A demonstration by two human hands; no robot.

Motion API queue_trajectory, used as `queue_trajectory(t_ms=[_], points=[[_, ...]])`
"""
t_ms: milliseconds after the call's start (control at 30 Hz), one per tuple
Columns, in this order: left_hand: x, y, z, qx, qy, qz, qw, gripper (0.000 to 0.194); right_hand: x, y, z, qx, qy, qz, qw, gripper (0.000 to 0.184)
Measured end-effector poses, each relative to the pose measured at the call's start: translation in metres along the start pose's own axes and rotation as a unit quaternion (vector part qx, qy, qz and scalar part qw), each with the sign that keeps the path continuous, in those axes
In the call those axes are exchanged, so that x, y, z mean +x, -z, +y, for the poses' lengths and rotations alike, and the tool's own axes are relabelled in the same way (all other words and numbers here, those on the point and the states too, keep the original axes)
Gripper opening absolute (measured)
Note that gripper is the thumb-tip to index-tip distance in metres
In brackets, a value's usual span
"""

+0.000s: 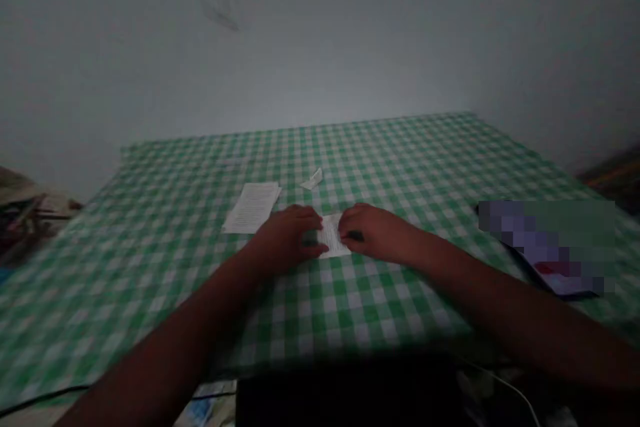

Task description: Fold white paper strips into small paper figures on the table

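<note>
**Paper slip sat right between your hands**

You had the small printed paper slip [332,237] between your left hand [287,239] and right hand [375,233], its long axis pointing away from you, neither hand clearly nearer. Both hands were half-curled, touching its sides; can't tell if they gripped it. A printed sheet [251,207] lay on the green gingham tablecloth [400,173], past your left hand.

A green gingham tablecloth [350,147] spread before a dim, plain grey wall [320,47]
</note>
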State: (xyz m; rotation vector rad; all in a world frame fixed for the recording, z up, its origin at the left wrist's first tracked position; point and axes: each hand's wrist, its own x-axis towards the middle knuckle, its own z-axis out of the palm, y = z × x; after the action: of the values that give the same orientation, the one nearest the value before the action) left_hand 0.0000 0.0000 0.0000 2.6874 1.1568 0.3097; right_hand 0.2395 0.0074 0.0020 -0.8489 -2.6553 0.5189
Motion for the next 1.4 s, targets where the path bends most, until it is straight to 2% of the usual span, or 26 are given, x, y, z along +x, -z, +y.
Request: queue_trajectory(t_ms=[433, 633, 833, 1133, 1400], points=[[-0.002, 0.004, -0.008, -0.049, -0.010, -0.026, 0.998, 0.043, -0.008, 0.005, 0.003, -0.003, 0.008, -0.024, 1.000, 0.010], [-0.003, 0.004, -0.018, -0.090, -0.050, -0.004, 0.995, 0.036, -0.008, 0.000, 0.010, 0.027, 0.024, -0.003, 0.999, 0.008], [-0.001, 0.004, -0.015, -0.069, -0.049, -0.005, 0.996, 0.037, -0.010, -0.002, 0.009, 0.055, 0.017, 0.024, 0.998, 0.014], [0.001, 0.004, -0.008, -0.043, -0.036, -0.011, 0.998, 0.038, -0.009, -0.005, 0.009, 0.072, -0.004, 0.021, 0.997, 0.013], [0.000, -0.002, -0.008, -0.038, -0.031, 0.003, 0.999, 0.040, -0.011, -0.003, 0.005, 0.067, -0.009, 0.011, 0.998, 0.021]])
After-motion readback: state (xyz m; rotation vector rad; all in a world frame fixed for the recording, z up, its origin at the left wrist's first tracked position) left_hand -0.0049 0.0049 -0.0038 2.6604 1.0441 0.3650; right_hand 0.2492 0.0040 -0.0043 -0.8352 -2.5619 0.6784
